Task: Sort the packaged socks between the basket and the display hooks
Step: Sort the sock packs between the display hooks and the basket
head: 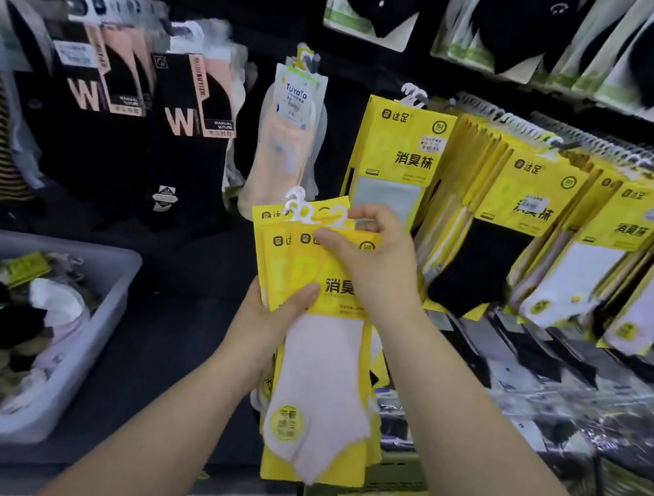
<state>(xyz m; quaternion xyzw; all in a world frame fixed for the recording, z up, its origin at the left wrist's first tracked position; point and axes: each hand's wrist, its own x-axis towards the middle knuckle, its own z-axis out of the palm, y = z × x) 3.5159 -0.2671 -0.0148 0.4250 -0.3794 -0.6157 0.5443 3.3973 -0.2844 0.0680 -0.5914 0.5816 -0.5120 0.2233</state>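
My left grip (266,319) clasps a stack of yellow sock packs (320,380), held before the rack's hanging yellow packs (531,200); my right grip (373,262) pinches the stack's top edge. The grey basket (110,302) sits left.

Packs (324,285) between the fingers (302,294): yellow card headers, smooth, slight sheen. Hooks (301,209) just above the fingers: white moulded plastic, glossy. Sock (320,384) below the fingers: pale knitted cloth, matt. Basket (47,242) left of the fingers: grey plastic, smooth, matt. Bags (585,419) right of the fingers: clear film, glossy, crinkled.
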